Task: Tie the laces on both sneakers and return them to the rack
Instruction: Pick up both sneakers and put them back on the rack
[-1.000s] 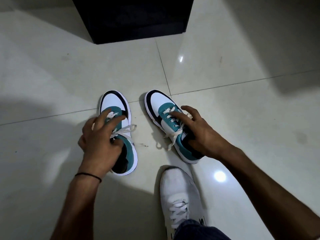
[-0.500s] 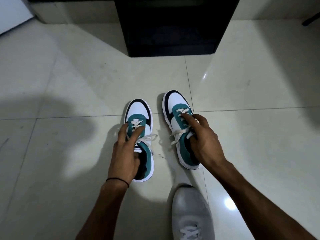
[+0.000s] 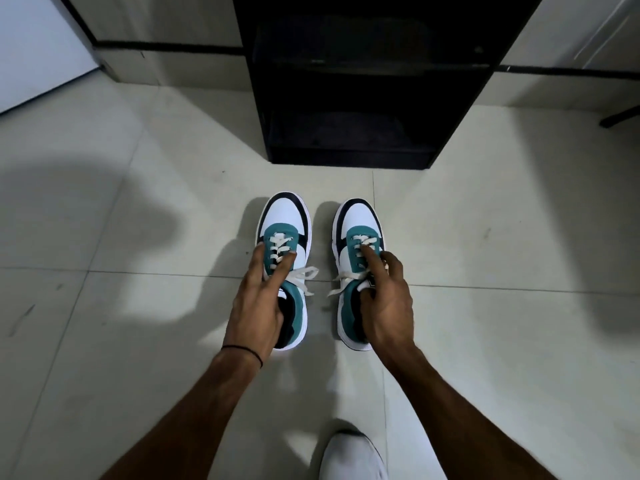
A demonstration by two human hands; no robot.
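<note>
At centre frame the left hand [image 3: 258, 306] grips the left sneaker [image 3: 285, 258] by its tongue and collar; just right of it, the right hand [image 3: 382, 299] grips the right sneaker [image 3: 360, 268] the same way. Both bows look loose, so they could snag or slip undone on the way to the rack [image 3: 363, 98] at top centre.

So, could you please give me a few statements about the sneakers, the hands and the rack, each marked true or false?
1. The left hand has a grip on the left teal, white and black sneaker. True.
2. Both sneakers sit inside the black shoe rack. False: the left one and the right teal, white and black sneaker are in front of it, over the tiled floor.
3. The right hand is empty. False: it grips the right sneaker.
4. A thin black band circles the left wrist. True.
</note>
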